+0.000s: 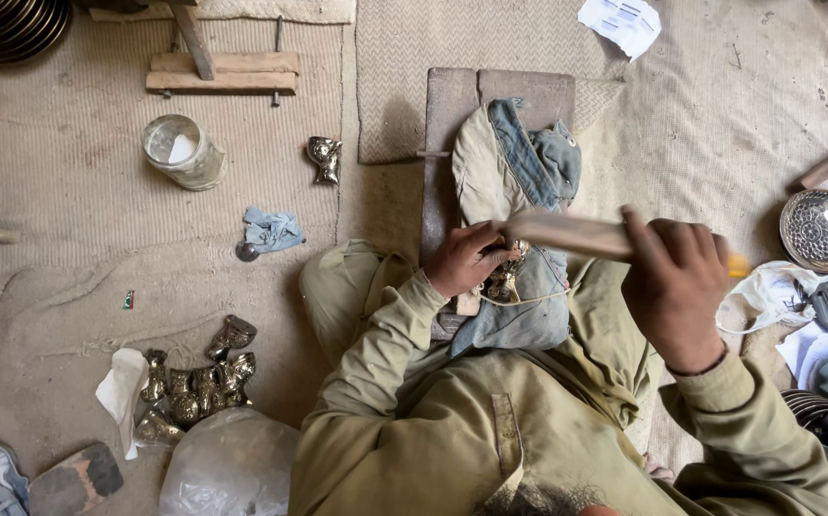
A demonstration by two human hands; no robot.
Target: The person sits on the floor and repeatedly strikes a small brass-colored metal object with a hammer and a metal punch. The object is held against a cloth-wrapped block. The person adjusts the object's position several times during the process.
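Hands over lap, one person seated on matted floor (70, 220). Left hand (465, 258) closed around small brass piece (504, 279), pressed on denim cloth (519, 315) over wooden block (452, 105). Right hand (674, 287) fisted on flat wooden-handled tool (567, 234), its end meeting the piece. Heap of brass castings (194, 382) lower left; glass jar (183, 151) and single casting (324, 158) beyond; round patterned dish (822, 229) right

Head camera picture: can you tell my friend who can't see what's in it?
A seated person's left hand presses a small shiny metal piece onto cloth, while the right hand holds a flat tool against it. More metal pieces lie on the mat.
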